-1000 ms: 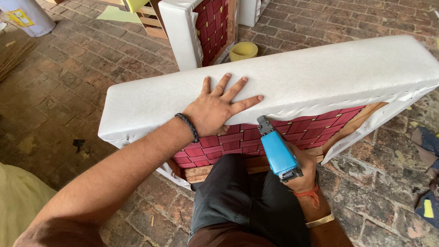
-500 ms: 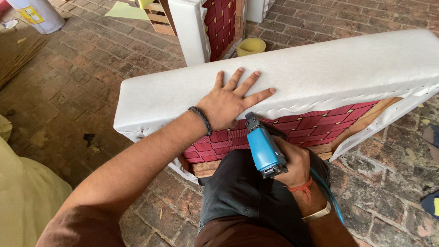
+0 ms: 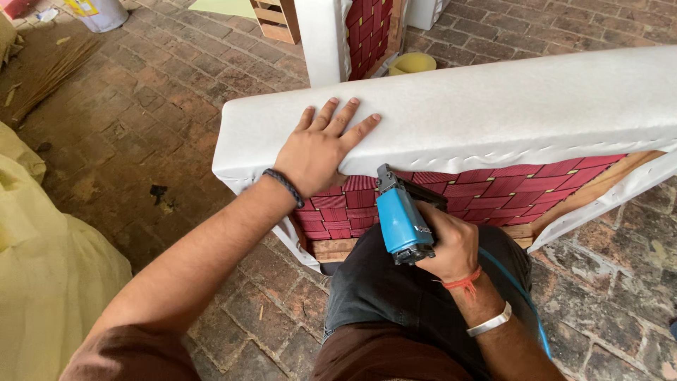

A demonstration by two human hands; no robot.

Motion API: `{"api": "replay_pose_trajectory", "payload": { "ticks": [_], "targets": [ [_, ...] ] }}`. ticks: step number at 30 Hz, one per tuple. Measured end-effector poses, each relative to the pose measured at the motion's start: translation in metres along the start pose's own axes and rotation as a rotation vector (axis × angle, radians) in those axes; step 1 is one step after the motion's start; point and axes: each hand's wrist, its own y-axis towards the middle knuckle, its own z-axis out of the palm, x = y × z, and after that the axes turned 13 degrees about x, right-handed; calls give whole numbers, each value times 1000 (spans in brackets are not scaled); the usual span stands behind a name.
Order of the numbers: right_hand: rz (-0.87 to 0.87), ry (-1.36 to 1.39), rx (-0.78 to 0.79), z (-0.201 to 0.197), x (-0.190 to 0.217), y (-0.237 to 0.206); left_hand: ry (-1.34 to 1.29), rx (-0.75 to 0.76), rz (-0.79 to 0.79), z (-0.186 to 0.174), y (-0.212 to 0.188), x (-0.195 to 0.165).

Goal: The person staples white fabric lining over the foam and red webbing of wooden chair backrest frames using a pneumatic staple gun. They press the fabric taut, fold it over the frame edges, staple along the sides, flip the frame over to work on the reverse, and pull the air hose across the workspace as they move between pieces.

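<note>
A long cushion frame wrapped in white fabric (image 3: 493, 106) lies on its side in front of me, its underside of red woven webbing (image 3: 493, 194) and wood facing me. My left hand (image 3: 321, 152) presses flat on the white fabric near the frame's left end, fingers spread. A blue pneumatic staple gun (image 3: 400, 220) is gripped in my right hand (image 3: 448, 247), its nose touching the fabric edge just right of my left hand. A blue air hose (image 3: 525, 303) trails from the gun past my right wrist.
A second white upholstered frame with red webbing (image 3: 342, 35) stands behind, beside a yellow foam piece (image 3: 412, 63) and a wooden crate (image 3: 271, 17). Pale yellow fabric (image 3: 42, 268) is heaped at the left. A bucket (image 3: 99, 10) stands far left on the brick floor (image 3: 141, 127).
My view has shifted left, so the frame sits further right. The staple gun has moved left along the fabric edge, closer to my left hand, which stays pressed on the fabric.
</note>
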Motion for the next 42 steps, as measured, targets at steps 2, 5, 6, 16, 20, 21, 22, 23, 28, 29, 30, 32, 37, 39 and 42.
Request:
{"api": "replay_pose_trajectory", "payload": {
  "ticks": [2,5,6,16,20,21,22,23,28,29,30,32,37,39,42],
  "targets": [
    [1,-2,18,4,6,3,68,-142,9,8,-5,1],
    [-10,-12,41,9,13,7,-9,-247,19,22,-13,2],
    [-15,-11,46,11,14,8,5,-287,17,25,-15,4],
    [38,49,9,25,38,12,-159,-181,1,7,-33,43],
    [61,120,-33,30,50,9,-47,-207,-127,18,-33,26],
    [46,108,-29,32,53,9,-51,-232,-125,20,-33,23],
    [33,95,-25,34,56,9,-56,-256,-121,23,-33,20],
    [27,105,-24,37,58,9,-62,-281,-114,24,-33,19],
    [38,6,-3,48,64,9,-63,-317,-112,27,-39,19],
    [48,5,-2,49,64,8,-61,-311,-111,27,-40,19],
    [58,5,-2,49,64,8,-64,-311,-106,27,-40,19],
    [74,-7,-20,49,62,7,-69,-315,-104,28,-41,19],
    [79,-28,-13,43,56,3,-78,-318,-103,30,-42,18],
    [91,-23,-36,39,54,0,-83,-327,-101,29,-44,17],
    [116,-5,-89,30,50,-7,-96,-345,-85,26,-46,16]
  ]
}}
